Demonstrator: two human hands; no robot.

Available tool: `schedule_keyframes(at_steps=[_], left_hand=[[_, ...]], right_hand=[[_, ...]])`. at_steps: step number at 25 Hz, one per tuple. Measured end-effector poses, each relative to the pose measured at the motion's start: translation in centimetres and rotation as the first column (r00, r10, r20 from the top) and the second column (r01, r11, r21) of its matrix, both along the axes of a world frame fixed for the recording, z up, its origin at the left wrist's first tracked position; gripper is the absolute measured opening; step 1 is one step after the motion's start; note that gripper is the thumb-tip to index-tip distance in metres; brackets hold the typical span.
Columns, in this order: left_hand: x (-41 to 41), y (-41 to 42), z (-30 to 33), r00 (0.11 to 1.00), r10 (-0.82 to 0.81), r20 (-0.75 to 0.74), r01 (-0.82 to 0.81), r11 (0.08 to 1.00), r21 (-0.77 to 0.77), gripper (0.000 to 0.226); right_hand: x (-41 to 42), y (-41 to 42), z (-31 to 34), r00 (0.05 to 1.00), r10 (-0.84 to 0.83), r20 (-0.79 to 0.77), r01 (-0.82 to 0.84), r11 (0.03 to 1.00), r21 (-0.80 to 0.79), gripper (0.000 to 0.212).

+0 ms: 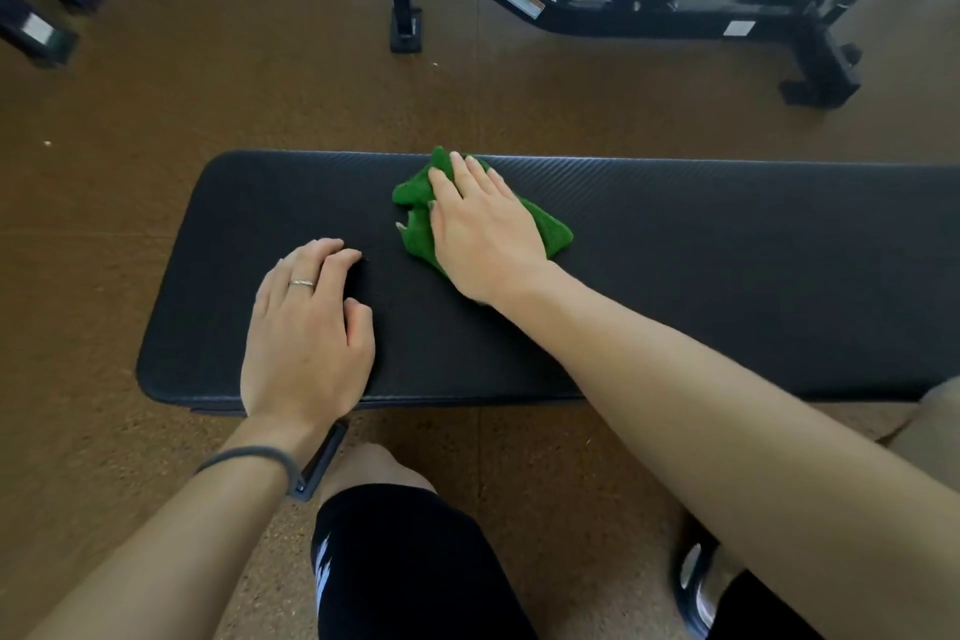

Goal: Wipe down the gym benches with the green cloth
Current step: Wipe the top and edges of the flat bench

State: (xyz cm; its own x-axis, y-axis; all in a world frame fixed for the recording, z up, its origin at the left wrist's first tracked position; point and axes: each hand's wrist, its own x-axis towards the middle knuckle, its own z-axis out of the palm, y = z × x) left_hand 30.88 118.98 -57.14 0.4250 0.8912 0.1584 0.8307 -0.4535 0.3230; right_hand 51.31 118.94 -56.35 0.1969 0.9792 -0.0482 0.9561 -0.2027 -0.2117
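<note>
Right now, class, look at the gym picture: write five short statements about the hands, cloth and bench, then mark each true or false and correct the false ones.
1. The right hand presses the green cloth onto the bench pad. True.
2. The left hand holds the cloth. False: it rests bare on the pad, its fingers loosely bent.
3. The cloth is spread out flat. False: it is bunched under the hand.
4. A ring shows on the left hand. True.
5. The bench pad is red. False: it is black.
</note>
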Motion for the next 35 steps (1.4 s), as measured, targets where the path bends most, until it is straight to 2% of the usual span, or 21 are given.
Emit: schedule_keyframes(at_steps=[2,6,9,13,15,18,20,21,23,24,27,30,32,35], left_hand=[[0.2,0.1,0.1,1.000,0.003,0.012,-0.003,1.000,-0.001,0.040],[0.2,0.0,0.1,1.000,0.020,0.016,-0.020,1.000,-0.015,0.039],[0.3,0.0,0.2,1.000,0.017,0.004,-0.017,0.999,-0.034,0.041],[0.3,0.0,0.4,0.999,0.035,0.012,-0.034,0.999,-0.042,0.041],[0.3,-0.1,0.4,0.999,0.045,0.019,-0.044,0.998,-0.052,0.041],[0.5,-0.2,0.4,0.998,0.050,0.028,-0.048,0.998,-0.049,0.040],[0.6,-0.3,0.4,0.998,0.054,0.035,-0.052,0.997,-0.051,0.040],[0.6,-0.3,0.4,0.998,0.057,0.041,-0.055,0.997,-0.049,0.040],[0.6,-0.3,0.4,0.998,0.057,0.041,-0.056,0.998,-0.042,0.040],[0.6,-0.3,0.4,0.998,0.053,0.034,-0.051,0.998,-0.039,0.040],[0.3,-0.1,0.4,0.999,0.041,0.014,-0.041,0.999,-0.028,0.041],[0.4,-0.1,0.4,0.999,0.038,0.024,-0.037,0.999,-0.028,0.040],[0.5,-0.3,0.4,0.999,0.046,0.026,-0.045,0.998,-0.036,0.040],[0.6,-0.2,0.4,0.999,0.045,0.020,-0.044,0.998,-0.042,0.041]], right_hand=[[-0.9,0.1,0.1,1.000,-0.015,-0.022,0.016,1.000,0.010,0.054],[-3.8,-3.8,-0.1,0.980,0.196,-0.043,-0.192,0.977,0.089,0.053],[-2.9,0.4,0.6,0.972,0.227,-0.061,-0.225,0.974,0.041,0.052],[2.6,4.5,0.5,0.995,0.102,-0.017,-0.102,0.994,-0.039,0.047],[8.3,3.3,0.3,0.999,-0.032,0.043,0.034,0.998,-0.054,0.040],[14.7,-1.1,0.6,0.940,-0.341,0.004,0.340,0.939,-0.052,0.040],[13.3,-1.3,0.0,0.919,-0.378,0.107,0.379,0.925,0.012,0.048],[11.3,-0.3,-0.5,0.933,-0.327,0.148,0.329,0.944,0.013,0.057],[6.5,2.6,-1.1,0.971,-0.211,0.108,0.212,0.977,0.003,0.074],[4.1,3.6,-0.9,0.982,-0.184,0.045,0.184,0.983,0.015,0.074],[-0.6,2.6,0.1,0.996,-0.065,-0.059,0.066,0.998,0.002,0.056],[-1.7,-5.4,0.0,0.999,0.004,-0.049,0.000,0.996,0.087,0.054],[-1.5,-9.1,-0.3,0.998,0.036,-0.047,-0.033,0.997,0.063,0.054],[0.5,-4.9,-0.2,0.999,0.048,0.008,-0.048,0.998,0.044,0.055]])
